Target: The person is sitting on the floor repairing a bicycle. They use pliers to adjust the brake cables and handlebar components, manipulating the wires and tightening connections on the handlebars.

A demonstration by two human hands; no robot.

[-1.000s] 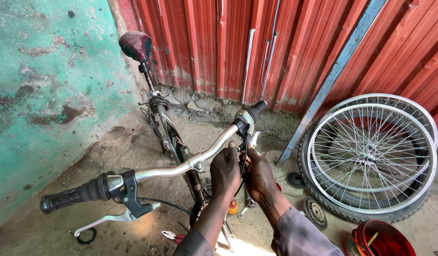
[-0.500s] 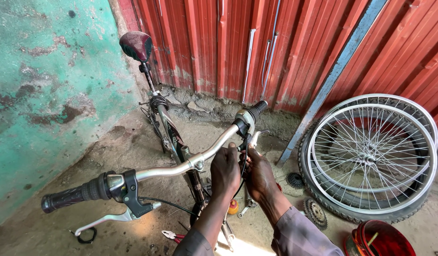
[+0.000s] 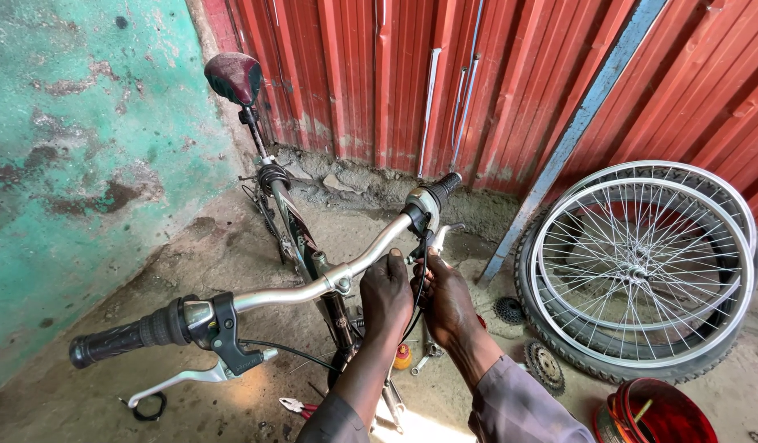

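Left hand curled just under the silver handlebar, fingers pinched shut on the thin black cable. Right hand close beside it, almost touching, fingers bent round the same cable below the right brake lever; how tight the grip is cannot be told, thumb side hidden. Cable running up from between the hands to the lever body beside the right grip.

Judged as mid-job: cable end seemingly at the lever but still held, so seating or tensioning probably unfinished. Left brake lever mounted, its cable hanging in a loose curve. Whether either brake is hooked up lower down cannot be seen.

Farther out: bicycle frame upright, dark red saddle toward the green wall. Pliers on the concrete floor below the bars, small orange bottle near the hands. Two sprockets on the floor to the right. Loose spoked wheels leaning against the red corrugated wall, apart from the bicycle. Red tub at lower right.
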